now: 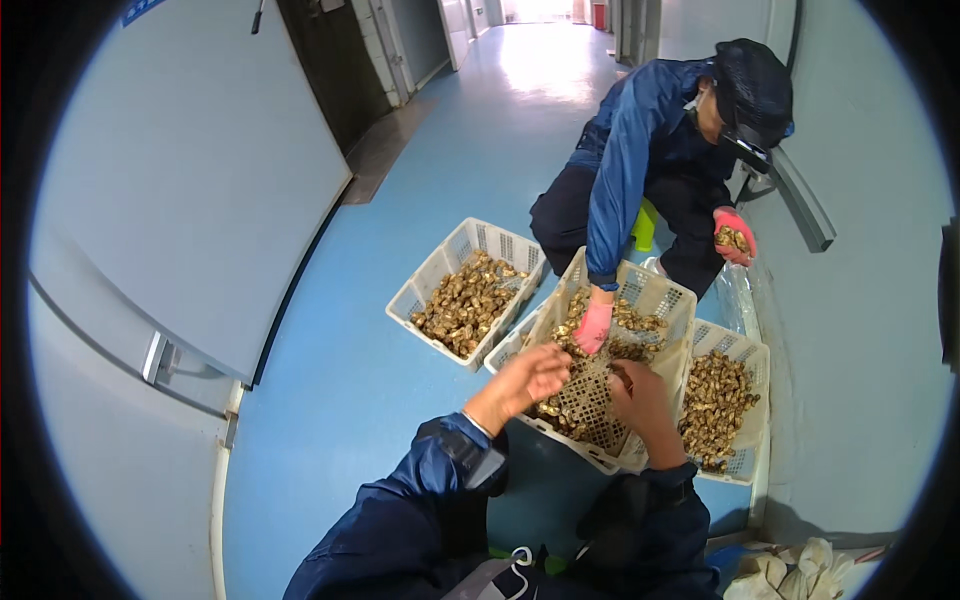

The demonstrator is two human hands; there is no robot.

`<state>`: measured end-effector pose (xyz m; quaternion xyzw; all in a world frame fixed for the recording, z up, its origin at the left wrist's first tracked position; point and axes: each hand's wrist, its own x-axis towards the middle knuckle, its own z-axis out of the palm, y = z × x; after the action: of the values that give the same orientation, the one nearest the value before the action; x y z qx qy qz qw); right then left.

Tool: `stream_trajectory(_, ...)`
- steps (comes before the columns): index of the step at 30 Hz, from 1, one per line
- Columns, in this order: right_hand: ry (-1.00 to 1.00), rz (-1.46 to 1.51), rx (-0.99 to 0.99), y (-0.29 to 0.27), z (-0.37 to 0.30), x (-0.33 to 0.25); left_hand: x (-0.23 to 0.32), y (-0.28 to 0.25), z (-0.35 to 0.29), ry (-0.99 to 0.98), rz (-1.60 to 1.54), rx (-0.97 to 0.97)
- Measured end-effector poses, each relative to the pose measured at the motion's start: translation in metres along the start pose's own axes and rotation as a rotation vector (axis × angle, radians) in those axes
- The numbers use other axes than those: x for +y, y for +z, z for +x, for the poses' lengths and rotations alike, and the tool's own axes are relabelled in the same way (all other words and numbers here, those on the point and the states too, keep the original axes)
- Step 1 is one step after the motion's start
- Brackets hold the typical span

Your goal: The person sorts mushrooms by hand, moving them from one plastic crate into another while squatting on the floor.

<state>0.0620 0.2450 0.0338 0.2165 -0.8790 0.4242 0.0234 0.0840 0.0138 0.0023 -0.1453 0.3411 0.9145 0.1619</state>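
Observation:
A white plastic crate (680, 300) stands in front of me, holding small golden-brown lumpy pieces (640, 318); their kind is hard to make out. Part of its grid bottom (592, 395) shows bare. My left hand (520, 385) hovers over the crate's near left side, fingers loosely bent and apart, with nothing seen in it. Inside the right side, my right hand (645, 402) reaches down with curled fingers by some darker pieces; what it holds, if anything, is hidden. Across from me, a co-worker's pink-gloved hand (594, 326) digs into the same crate.
The co-worker's other gloved hand (735, 240) holds several pieces. Full crates stand at the left (400, 303) and right (762, 400). A wall (850, 330) runs along the right, a pale door panel (190, 190) on the left. Cloth bundles (800, 572) lie lower right.

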Motion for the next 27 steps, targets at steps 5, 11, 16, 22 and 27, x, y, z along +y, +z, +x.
stream_trajectory(5,-0.038,-0.042,-0.104,0.015,-0.003,-0.009,-0.049,-0.014,-0.066,-0.146,0.241,0.065)
stream_trajectory(11,0.005,-0.210,-0.122,0.018,-0.012,-0.008,-0.073,-0.021,-0.100,-0.119,0.268,0.120)
stream_trajectory(16,0.133,0.228,-0.075,0.040,-0.063,-0.043,-0.084,-0.064,-0.119,-0.061,0.223,0.168)
stream_trajectory(22,0.298,0.601,-0.120,-0.013,-0.139,-0.079,-0.083,-0.115,-0.147,-0.088,0.185,0.005)
stream_trajectory(27,0.388,0.615,0.070,-0.087,-0.158,-0.112,-0.050,-0.108,-0.175,-0.035,-0.202,-0.002)
